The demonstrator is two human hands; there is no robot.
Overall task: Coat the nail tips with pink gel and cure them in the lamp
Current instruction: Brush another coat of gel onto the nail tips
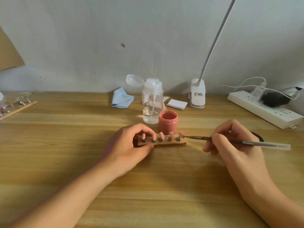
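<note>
Nail tips [171,134], five in a row and glossy pink, stand on small metal pegs on a narrow wooden strip [183,141] at the centre of the frame. The long axis of the strip runs left to right on the tabletop [148,186], and each tip leans up and away from the camera. The left hand [131,145] grasps the left end of the strip, with the thumb on the near edge and the fingers curled over the far side. The right hand [233,142] pinches a thin metal tool [263,143] like a pen. The tool lies almost horizontal and its working end points left, just beside the rightmost tip. Just behind the strip stands an open round jar [167,123] of thick pink gel, and behind it a clear plastic pump bottle [152,102].
</note>
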